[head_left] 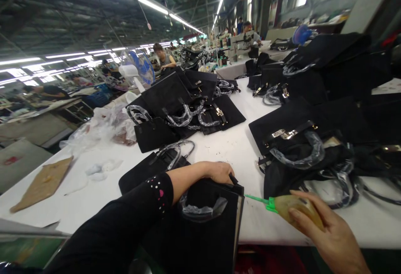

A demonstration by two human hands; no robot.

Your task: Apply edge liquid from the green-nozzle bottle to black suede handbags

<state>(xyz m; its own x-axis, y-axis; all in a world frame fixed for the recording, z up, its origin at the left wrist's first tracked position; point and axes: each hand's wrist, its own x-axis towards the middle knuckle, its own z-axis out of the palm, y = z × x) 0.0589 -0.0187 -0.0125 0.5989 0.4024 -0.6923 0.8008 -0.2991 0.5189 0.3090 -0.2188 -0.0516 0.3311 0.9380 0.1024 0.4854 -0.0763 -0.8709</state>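
My left hand point(221, 172) is closed on the top edge of a black handbag point(209, 228) standing at the near edge of the white table point(238, 144). The bag's handle is wrapped in clear plastic point(202, 210). My right hand point(326, 232) grips a yellowish squeeze bottle point(296, 207) with a thin green nozzle point(257, 199) that points at the bag's right side. Another black handbag point(147, 169) lies flat just behind my left forearm.
Piles of black handbags point(188, 107) with wrapped handles and metal clasps cover the middle and right of the table point(313, 140). Brown cardboard point(44, 182) and clear plastic bags point(103, 128) lie at the left. A blue fan point(140, 68) and seated workers are behind.
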